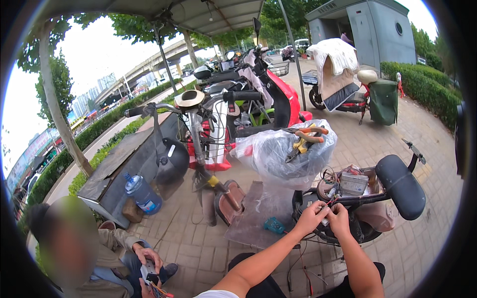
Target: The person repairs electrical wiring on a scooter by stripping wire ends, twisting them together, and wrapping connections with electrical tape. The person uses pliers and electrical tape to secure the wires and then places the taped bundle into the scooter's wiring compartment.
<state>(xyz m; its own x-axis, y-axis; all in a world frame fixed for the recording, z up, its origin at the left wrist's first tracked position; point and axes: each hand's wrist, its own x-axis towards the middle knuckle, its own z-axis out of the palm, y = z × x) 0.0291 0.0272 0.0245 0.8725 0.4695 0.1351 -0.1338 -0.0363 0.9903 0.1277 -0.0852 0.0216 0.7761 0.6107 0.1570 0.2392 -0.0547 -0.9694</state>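
Note:
At the opened body of a scooter (367,201), my left hand (312,219) and my right hand (340,221) are close together. The fingers of both are pinched on thin wires (332,199) that rise from the scooter's open compartment. A small pale piece, perhaps a connector, shows between the hands; its kind is too small to tell. Just beyond them a silver metal box (354,184) lies in the compartment among tangled wires. Pliers with orange grips (313,134) and pliers with yellow grips (301,145) rest on the seat wrapped in clear plastic (283,161).
A black backrest (400,186) sticks up at the right. Loose cables (307,270) hang near my knees. A teal tool (274,225) lies on a flat board (248,232). At the lower left a seated person holds a wired box (149,272). A water jug (143,193) stands farther off.

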